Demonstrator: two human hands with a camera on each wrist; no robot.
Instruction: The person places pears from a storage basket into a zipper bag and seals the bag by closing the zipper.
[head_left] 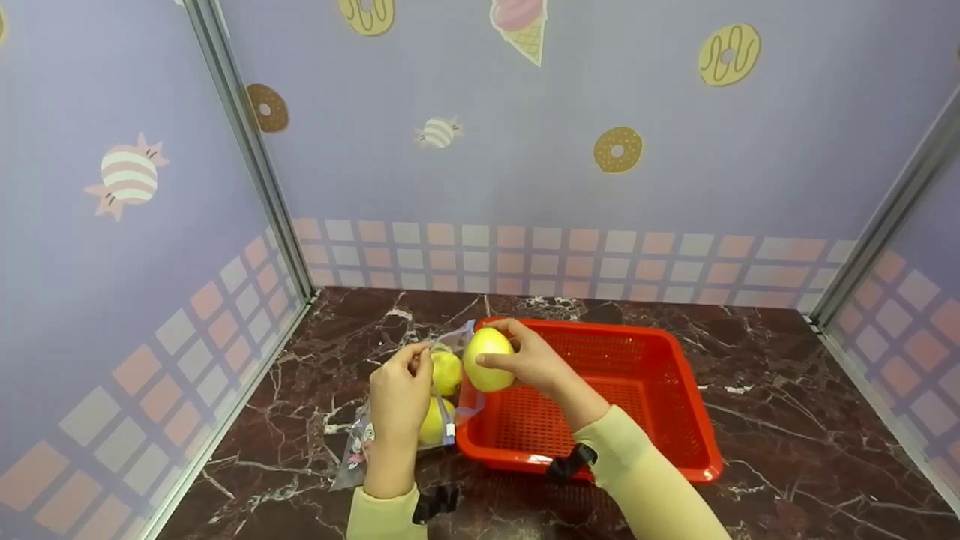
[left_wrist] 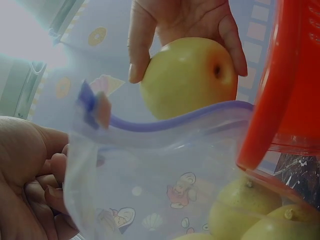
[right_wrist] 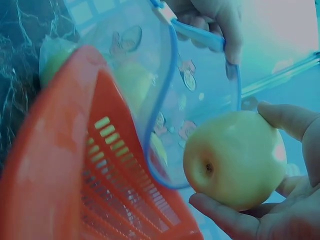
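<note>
My right hand (head_left: 538, 361) grips a yellow apple (head_left: 489, 358) from its sides, fingers and thumb around it, above the left rim of the red basket (head_left: 570, 465). Beside it, my left hand (head_left: 401, 386) pinches the edge of a clear zip bag (left_wrist: 145, 175) with a purple-blue seal and cartoon prints, holding its mouth apart. In the left wrist view the apple hangs just over that mouth. More yellow apples (left_wrist: 245, 202) lie inside the bag. A white slider (head_left: 450, 431) sits at one end of the seal. The left fingertips are partly hidden in the head view.
The basket, with slotted walls and floor, stands right of the bag on a dark red marble-patterned table (head_left: 780, 420). Lilac panels (head_left: 510, 172) with sweets pictures enclose the back and sides. A black strap (head_left: 574, 461) is on the right wrist.
</note>
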